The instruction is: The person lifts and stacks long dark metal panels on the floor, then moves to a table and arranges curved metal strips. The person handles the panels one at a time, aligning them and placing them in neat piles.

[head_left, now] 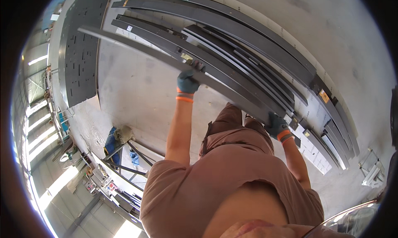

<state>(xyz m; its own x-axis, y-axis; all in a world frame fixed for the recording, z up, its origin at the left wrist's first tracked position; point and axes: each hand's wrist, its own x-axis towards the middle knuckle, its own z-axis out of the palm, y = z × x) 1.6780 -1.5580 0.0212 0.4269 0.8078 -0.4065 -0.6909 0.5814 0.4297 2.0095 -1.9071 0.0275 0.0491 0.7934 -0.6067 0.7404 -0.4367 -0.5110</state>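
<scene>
A long, straight dark-grey metal bar (145, 51) slants across the front of my body, from the upper left down to the lower right. My left hand (188, 82), in a dark teal work glove with an orange cuff, grips it around the middle. Farther along, near its right end, my right hand (277, 125) in a matching glove is closed on it. The bar appears held above the floor. Just beyond it lie several long dark metal profiles (248, 35), roughly parallel to it; some carry small white labels.
White printed sheeting (313, 153) lies under the profiles on the grey concrete floor (128, 78). A large dark slotted panel (83, 47) is at the far left. A metal-framed rack (137, 155) with blue cloth stands left of me. A pale folded object (373, 173) is at right.
</scene>
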